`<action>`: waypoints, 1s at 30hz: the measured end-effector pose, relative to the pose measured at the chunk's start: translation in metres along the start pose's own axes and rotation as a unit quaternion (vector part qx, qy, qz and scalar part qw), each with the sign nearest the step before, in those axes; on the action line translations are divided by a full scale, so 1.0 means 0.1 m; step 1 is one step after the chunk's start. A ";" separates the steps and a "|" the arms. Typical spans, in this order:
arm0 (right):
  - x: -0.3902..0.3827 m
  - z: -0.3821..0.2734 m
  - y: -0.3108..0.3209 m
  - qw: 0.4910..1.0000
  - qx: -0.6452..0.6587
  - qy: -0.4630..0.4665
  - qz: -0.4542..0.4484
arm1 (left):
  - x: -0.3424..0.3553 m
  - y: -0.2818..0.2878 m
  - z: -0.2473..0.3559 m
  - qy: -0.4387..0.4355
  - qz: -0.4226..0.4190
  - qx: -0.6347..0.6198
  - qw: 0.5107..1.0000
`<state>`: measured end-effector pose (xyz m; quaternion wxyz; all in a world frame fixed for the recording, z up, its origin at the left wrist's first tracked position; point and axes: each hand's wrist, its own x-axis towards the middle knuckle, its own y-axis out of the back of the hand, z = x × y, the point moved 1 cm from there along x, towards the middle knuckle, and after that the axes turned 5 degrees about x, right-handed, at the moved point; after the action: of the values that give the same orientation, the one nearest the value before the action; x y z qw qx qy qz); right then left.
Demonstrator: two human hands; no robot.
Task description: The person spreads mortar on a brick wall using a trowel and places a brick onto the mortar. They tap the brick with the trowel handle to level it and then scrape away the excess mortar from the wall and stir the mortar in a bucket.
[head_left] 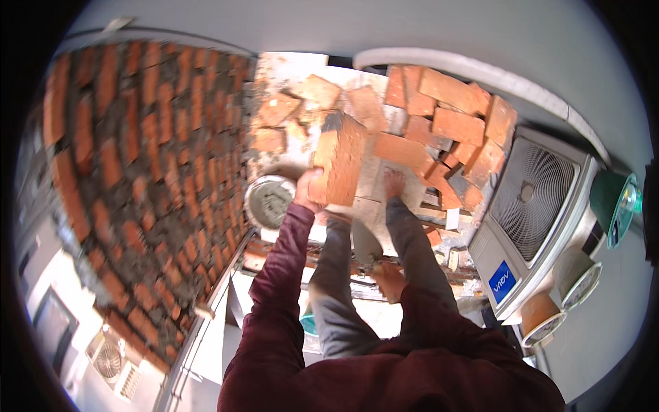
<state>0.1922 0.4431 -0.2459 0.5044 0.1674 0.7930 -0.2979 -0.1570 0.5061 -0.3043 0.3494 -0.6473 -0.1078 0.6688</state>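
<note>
Currently, left grip (309, 191) clamped on the near end of one orange brick (342, 161); brick raised just ahead of that grip, long side running away, dark smudge at far end. Right grip (389, 281) closed round the handle of a trowel (366, 242), blade forward and left of that grip, apart from the brick.

Handling, by judgement: one-end hold probably tires the wrist; fingers well under, brick steady before trowel comes near, blade low and flat. Bare foot (394, 184) ahead of right grip: best not to swing the brick over it.

Containers: round bucket (272, 178) just left of left grip, grey mortar-like mix (269, 202) inside. Well right of right grip, beside the fan unit (527, 192): dark green bucket (601, 196), tan bucket (568, 271), orange-brown bucket (535, 310); contents cannot be made out. Loose bricks (458, 127) heaped ahead and right of right grip.
</note>
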 end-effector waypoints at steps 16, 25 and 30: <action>-0.52 -2.68 1.39 0.958 -0.001 0.227 0.175 | -6.52 -1.72 2.65 -0.528 0.313 0.636 0.467; -1.18 -2.59 0.07 0.941 0.047 0.221 0.252 | -6.20 -0.27 3.75 -0.472 0.379 0.690 0.397; -1.38 -2.50 -0.60 0.938 0.072 0.214 0.263 | -5.93 0.14 3.71 -0.454 0.388 0.706 0.381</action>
<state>0.0429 0.5624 -0.0252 0.3700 0.4657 0.7863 -0.1674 -0.5595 0.2505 0.2079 0.2819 0.2622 0.5232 0.7603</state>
